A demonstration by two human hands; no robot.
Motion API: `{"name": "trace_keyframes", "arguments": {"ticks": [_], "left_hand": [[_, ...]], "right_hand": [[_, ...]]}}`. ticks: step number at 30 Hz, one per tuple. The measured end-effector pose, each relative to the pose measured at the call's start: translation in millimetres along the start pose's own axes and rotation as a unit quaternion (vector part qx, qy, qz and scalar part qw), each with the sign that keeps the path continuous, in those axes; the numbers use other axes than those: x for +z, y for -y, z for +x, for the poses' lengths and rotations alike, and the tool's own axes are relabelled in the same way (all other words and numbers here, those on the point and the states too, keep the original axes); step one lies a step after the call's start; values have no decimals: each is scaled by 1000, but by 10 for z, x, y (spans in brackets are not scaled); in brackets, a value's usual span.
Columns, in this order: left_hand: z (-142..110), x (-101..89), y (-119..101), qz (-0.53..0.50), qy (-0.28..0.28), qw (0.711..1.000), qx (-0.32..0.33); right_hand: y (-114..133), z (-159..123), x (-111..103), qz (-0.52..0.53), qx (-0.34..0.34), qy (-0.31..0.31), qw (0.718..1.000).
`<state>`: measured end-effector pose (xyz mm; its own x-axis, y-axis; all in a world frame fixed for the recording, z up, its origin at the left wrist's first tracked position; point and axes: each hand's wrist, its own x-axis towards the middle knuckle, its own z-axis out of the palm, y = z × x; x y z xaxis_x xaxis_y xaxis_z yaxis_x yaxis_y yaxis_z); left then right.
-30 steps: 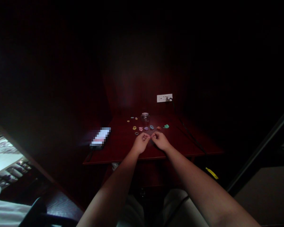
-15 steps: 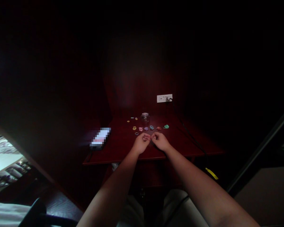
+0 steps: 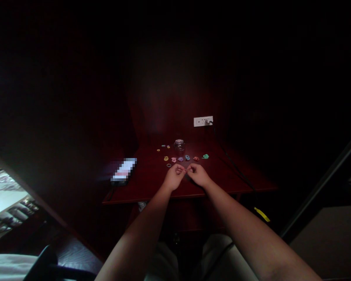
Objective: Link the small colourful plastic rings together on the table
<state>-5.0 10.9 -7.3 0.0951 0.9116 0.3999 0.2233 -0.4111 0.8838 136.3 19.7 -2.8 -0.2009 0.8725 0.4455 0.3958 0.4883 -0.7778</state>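
Observation:
My left hand (image 3: 174, 177) and my right hand (image 3: 198, 175) meet low over the dark red table, fingertips pinched close together. Whatever lies between them is too small to make out. Just beyond runs a row of small piles of coloured loops, like elastic bands: yellow (image 3: 166, 159), pink (image 3: 174, 160), purple (image 3: 180, 159), blue (image 3: 187, 157), orange-red (image 3: 196, 159) and green (image 3: 205, 156). A single greyish loop (image 3: 169, 165) lies by my left fingers. Behind the row stands a clear jar (image 3: 179, 146) with several loose loops (image 3: 163, 146) to its left.
A phone-like device (image 3: 124, 169) with a blurred bright screen lies at the table's left. On the back wall is a white socket (image 3: 203, 121) with a plug in it. Its black cable (image 3: 232, 162) runs down the right side towards a yellow tag (image 3: 262, 214).
Both hands stay almost in place, with only a slight shift at the fingertips. The loops, jar and device have not moved.

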Motion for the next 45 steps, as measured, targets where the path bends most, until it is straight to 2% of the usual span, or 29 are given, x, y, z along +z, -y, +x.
{"name": "trace_keyframes", "arguments": {"ticks": [14, 26, 35, 45], "left_hand": [[14, 19, 9, -9, 3, 1000, -20], [26, 22, 27, 0, 35, 999, -34], [19, 15, 25, 6, 3, 1000, -29], [15, 13, 5, 2, 7, 1000, -24]], "right_hand": [[-14, 0, 2, 5, -6, -1, 1000], [-11, 2, -2, 2, -3, -6, 1000], [-21, 7, 10, -2, 3, -11, 1000], [-31, 13, 3, -8, 8, -8, 1000]]}}
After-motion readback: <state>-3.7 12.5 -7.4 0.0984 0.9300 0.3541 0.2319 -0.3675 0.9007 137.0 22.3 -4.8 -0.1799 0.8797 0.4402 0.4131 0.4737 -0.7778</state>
